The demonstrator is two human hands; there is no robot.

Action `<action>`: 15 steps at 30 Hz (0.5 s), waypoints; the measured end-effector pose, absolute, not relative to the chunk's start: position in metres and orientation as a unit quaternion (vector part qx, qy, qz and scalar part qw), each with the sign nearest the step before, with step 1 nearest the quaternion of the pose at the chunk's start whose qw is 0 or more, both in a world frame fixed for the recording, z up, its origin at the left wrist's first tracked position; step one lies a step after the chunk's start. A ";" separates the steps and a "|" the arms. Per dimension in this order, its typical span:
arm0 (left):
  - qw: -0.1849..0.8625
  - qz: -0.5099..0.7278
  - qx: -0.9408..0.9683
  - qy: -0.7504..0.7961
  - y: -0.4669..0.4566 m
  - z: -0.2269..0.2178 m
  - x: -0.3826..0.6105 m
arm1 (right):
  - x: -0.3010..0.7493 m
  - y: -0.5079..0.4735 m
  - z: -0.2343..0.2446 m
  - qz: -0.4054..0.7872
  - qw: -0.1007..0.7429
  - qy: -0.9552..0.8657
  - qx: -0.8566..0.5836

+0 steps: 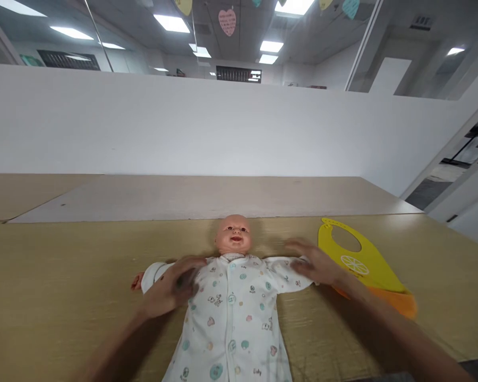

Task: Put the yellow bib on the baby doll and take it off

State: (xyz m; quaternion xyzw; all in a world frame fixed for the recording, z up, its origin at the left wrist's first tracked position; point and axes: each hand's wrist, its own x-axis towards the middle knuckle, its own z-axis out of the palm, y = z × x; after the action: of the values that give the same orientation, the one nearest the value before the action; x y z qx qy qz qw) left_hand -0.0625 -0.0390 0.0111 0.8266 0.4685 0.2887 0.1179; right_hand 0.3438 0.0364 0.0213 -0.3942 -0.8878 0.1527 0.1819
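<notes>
A baby doll (pixel 233 234) in a white printed romper (pixel 233 313) lies on its back on the wooden table (pixel 63 276), head away from me. My left hand (pixel 172 286) hovers over the doll's sleeve on the left side, smeared by motion. My right hand (pixel 313 261) is at the end of the sleeve on the right, fingers stretched flat but blurred. A yellow silicone bib (pixel 358 260) with an orange pocket lies just right of my right hand.
A white partition wall (pixel 183 122) stands behind the table. A paler table section (pixel 207 196) lies at the back. An opening with a doorway is at the far right. Paper hearts hang from the ceiling.
</notes>
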 end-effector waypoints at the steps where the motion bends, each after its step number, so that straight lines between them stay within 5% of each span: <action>1: 0.124 0.265 0.838 0.461 -0.042 0.012 -0.067 | 0.330 0.025 0.026 0.176 0.146 -0.907 -0.355; 6: 0.048 0.156 0.861 0.481 -0.041 0.004 -0.075 | 0.292 0.004 0.025 0.189 0.054 -0.930 -0.309; 15: -0.004 0.140 0.816 0.562 -0.023 -0.002 -0.059 | 0.283 0.015 -0.004 0.120 0.072 -0.895 -0.423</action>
State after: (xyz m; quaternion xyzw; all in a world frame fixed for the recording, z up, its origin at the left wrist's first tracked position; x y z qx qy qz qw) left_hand -0.0595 -0.0230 -0.0018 0.8155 0.5616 0.1398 -0.0038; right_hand 0.2826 0.0153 -0.0038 -0.4230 -0.8952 0.1198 0.0725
